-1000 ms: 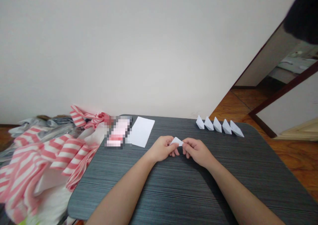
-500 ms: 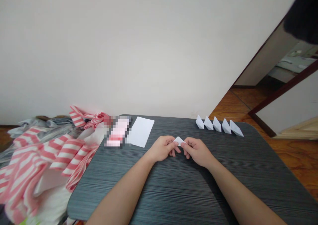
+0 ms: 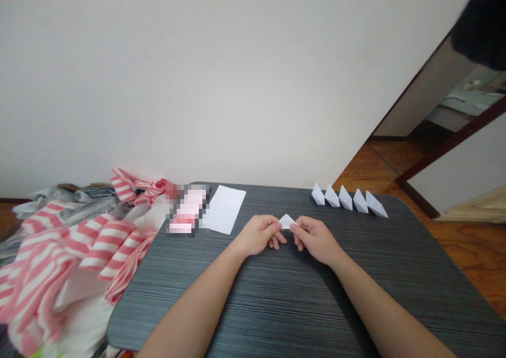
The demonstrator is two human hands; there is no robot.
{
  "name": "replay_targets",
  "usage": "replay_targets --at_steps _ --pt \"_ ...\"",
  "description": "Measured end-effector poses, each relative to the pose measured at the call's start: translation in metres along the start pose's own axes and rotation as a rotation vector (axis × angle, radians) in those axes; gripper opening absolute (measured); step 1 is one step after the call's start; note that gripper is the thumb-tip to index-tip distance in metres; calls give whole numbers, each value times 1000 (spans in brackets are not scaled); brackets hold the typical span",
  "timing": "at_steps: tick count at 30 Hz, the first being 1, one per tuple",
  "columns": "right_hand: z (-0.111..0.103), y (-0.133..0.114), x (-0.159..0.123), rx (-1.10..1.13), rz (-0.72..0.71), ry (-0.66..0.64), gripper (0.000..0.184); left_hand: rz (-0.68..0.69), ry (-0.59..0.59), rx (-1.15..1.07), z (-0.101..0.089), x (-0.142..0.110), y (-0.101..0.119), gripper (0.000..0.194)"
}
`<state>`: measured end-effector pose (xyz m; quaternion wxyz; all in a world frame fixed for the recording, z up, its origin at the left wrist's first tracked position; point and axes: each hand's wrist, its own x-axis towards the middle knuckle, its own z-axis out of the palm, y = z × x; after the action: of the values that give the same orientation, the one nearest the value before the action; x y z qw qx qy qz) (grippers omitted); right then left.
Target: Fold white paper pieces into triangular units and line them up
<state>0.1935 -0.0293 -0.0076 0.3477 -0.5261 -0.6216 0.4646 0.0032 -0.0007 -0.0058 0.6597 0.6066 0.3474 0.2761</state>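
Between my two hands is a small piece of white folded paper point(image 3: 286, 221), its peak pointing away from me. My left hand point(image 3: 261, 235) pinches its left corner between thumb and fingers. On the opposite corner, my right hand point(image 3: 313, 236) is closed in a similar pinch. The paper is held just over the dark table point(image 3: 253, 305), and its lower part is partly hidden by my fingers. Several white folded paper boats point(image 3: 345, 199) stand in a row toward the table's far right.
A stack of white paper sheets point(image 3: 226, 209) lies at the far left of the table, beside a blurred pink-and-white item point(image 3: 188, 210). Red-and-white striped cloth point(image 3: 98, 242) is heaped left of the table. A pale wall point(image 3: 245, 84) rises behind the far edge.
The folded paper has shifted slightly up and right, and more of its face shows between my hands. My fingers have parted a little along it. The boats and sheets stay put.
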Motion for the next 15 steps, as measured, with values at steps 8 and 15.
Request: replay_targets --at_steps 8,15 --pt "-4 0 0 68 12 38 32 -2 45 -145 -4 4 -5 44" --pt "-3 2 0 90 5 40 30 4 28 -107 -2 3 0 38"
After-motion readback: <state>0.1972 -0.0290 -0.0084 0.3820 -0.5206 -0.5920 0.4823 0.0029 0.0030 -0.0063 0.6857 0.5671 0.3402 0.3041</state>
